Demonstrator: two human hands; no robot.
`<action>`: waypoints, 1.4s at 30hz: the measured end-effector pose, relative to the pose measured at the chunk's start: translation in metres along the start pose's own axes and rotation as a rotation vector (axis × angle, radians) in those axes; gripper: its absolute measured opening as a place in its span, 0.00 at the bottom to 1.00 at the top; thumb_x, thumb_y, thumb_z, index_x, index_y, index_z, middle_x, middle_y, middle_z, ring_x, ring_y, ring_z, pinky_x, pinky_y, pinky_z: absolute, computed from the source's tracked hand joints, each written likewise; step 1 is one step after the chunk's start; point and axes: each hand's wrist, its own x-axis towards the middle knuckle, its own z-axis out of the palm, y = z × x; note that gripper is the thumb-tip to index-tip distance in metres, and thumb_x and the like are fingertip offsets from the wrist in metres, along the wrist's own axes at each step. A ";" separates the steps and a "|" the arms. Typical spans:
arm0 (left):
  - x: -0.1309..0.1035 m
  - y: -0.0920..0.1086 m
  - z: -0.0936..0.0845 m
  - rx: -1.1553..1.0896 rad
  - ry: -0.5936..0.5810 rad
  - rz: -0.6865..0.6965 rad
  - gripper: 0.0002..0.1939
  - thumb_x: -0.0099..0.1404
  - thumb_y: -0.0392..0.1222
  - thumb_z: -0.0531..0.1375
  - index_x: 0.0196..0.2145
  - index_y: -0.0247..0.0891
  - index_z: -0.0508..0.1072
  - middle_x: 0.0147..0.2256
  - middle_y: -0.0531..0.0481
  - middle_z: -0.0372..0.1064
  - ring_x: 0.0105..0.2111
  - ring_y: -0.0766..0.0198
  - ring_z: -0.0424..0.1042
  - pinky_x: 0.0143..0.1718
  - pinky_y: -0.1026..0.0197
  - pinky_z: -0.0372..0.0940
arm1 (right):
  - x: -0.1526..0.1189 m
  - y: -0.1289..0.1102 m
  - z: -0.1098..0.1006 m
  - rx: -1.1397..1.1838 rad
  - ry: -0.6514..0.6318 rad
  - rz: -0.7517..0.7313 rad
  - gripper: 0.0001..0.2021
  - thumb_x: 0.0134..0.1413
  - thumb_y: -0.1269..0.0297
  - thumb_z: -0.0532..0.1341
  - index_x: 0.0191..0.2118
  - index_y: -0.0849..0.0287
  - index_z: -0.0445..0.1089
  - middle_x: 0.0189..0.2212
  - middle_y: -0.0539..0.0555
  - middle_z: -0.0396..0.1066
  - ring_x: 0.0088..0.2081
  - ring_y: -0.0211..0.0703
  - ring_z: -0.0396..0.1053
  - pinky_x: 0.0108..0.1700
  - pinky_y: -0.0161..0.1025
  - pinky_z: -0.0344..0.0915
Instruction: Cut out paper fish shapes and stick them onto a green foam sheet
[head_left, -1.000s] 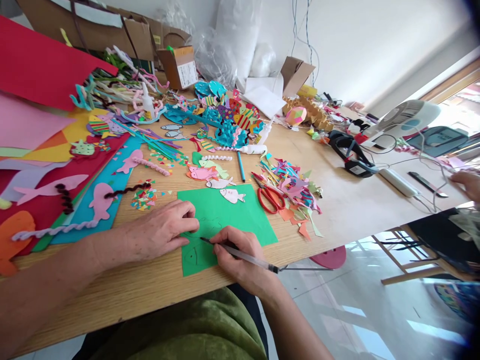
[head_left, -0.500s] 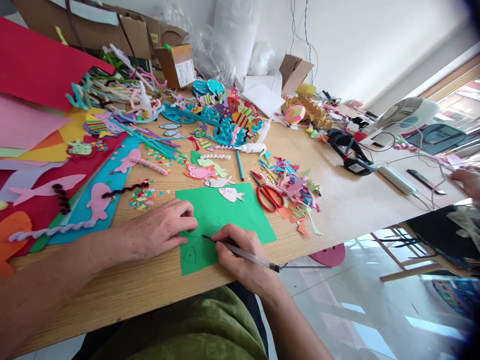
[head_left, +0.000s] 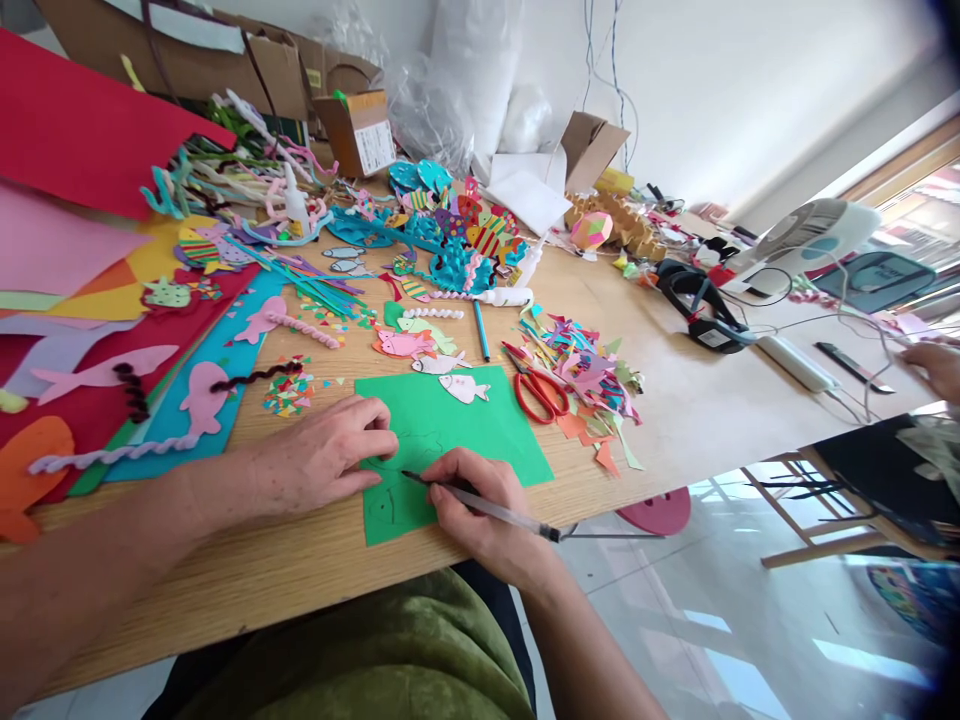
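Observation:
My right hand [head_left: 484, 510] is closed around a clear-barrelled pen [head_left: 495, 510] with a black end. The pen's tip rests on a green sheet of paper [head_left: 510, 430] near the table's front edge. Dark pen lines on the sheet include an eye and a curved line at its lower left, with faint outlines above. My left hand [head_left: 322, 450] lies on the sheet's left edge, fingers bent and the thumb apart from them, gripping nothing. A white paper fish [head_left: 463, 388] overlaps the top of the sheet. Red-handled scissors [head_left: 538, 392] lie just right of it.
Beyond the sheet lie a blue pen [head_left: 481, 332], pink paper fish [head_left: 405, 343] and a pile of paper scraps [head_left: 581, 365]. Coloured sheets [head_left: 82, 280] cover the left side. A white fan [head_left: 810, 240] stands at right, where another person's hand [head_left: 934, 365] shows.
The pen tip has shifted very slightly left on the green sheet. My left hand keeps its place on the paper, and the view has moved a little.

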 end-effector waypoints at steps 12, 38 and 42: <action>0.000 0.005 0.007 0.028 0.063 -0.016 0.04 0.60 0.32 0.59 0.31 0.39 0.67 0.38 0.50 0.61 0.38 0.58 0.62 0.38 0.58 0.60 | 0.001 0.001 0.002 -0.054 -0.009 0.009 0.08 0.47 0.73 0.55 0.30 0.57 0.70 0.21 0.47 0.69 0.22 0.35 0.61 0.27 0.31 0.59; 0.001 0.003 0.008 0.030 0.065 -0.013 0.04 0.59 0.32 0.60 0.31 0.39 0.68 0.38 0.50 0.60 0.38 0.58 0.62 0.38 0.58 0.58 | 0.001 0.001 0.001 0.010 0.006 0.005 0.07 0.45 0.74 0.55 0.27 0.58 0.68 0.20 0.46 0.66 0.22 0.34 0.61 0.26 0.31 0.57; 0.001 0.003 0.008 0.019 0.084 -0.007 0.05 0.58 0.32 0.60 0.31 0.39 0.68 0.37 0.50 0.60 0.37 0.58 0.62 0.38 0.59 0.58 | 0.000 0.001 0.000 0.019 0.005 0.027 0.07 0.46 0.74 0.54 0.28 0.58 0.68 0.20 0.46 0.66 0.21 0.34 0.60 0.24 0.31 0.56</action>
